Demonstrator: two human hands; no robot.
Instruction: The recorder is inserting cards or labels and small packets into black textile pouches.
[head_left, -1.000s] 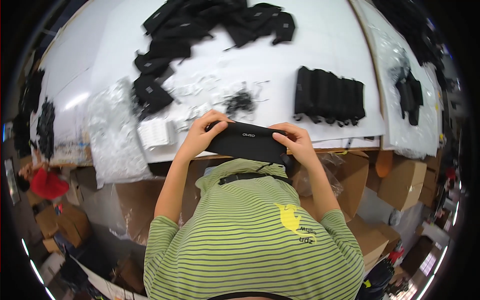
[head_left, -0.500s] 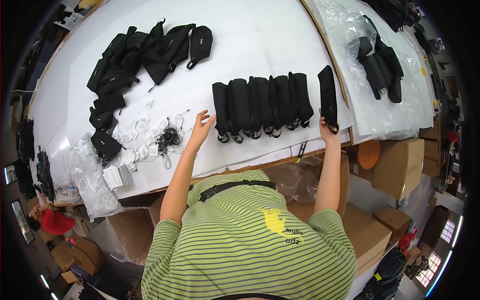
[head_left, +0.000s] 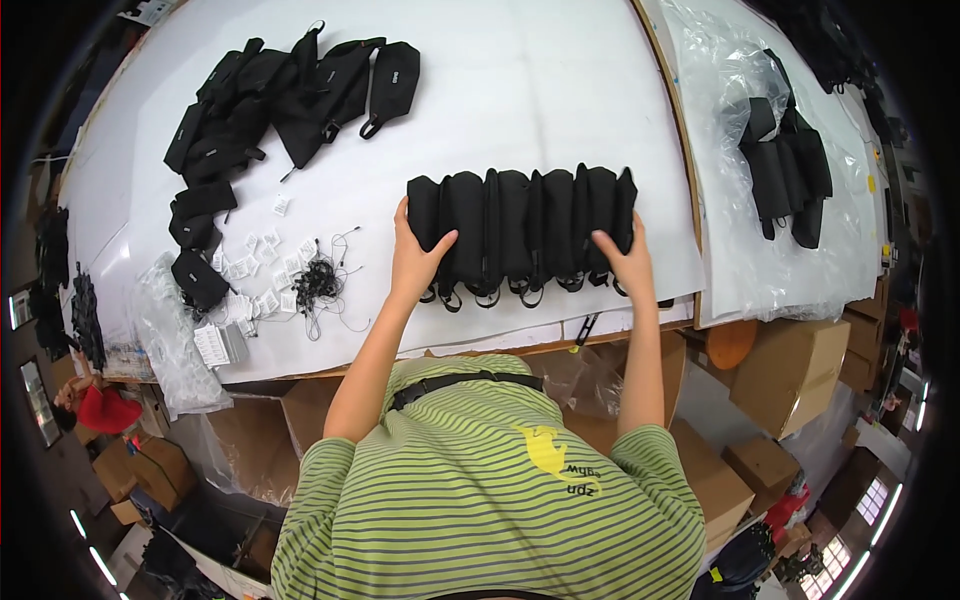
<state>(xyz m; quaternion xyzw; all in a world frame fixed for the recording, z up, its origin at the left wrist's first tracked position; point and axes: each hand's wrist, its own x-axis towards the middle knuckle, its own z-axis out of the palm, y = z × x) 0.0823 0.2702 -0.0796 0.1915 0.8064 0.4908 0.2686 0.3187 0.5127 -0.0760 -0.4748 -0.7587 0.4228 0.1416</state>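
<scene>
A row of several black fabric pouches (head_left: 513,222) stands side by side on the white table, with small loops along the near edge. At its left end my left hand (head_left: 414,264) presses in, thumb over the near side and fingers round the outer side. My right hand (head_left: 630,268) grips the right end the same way, so the row is squeezed between both hands. The hidden fingertips lie behind the outer pouches. To the far left lies a loose heap of similar black pouches (head_left: 240,110), some with a wrist loop.
Left of the row lie white tags (head_left: 268,300), a tangle of black cords (head_left: 318,283) and a stack of white cards (head_left: 220,344). Clear plastic with black pieces (head_left: 790,170) covers the table beyond a wooden edge (head_left: 672,90) at right. Cardboard boxes (head_left: 790,375) stand below.
My right hand has brought the separate black pouch leftward against the row's right end. My left hand has moved onto the left end, and the row is now pressed together.
</scene>
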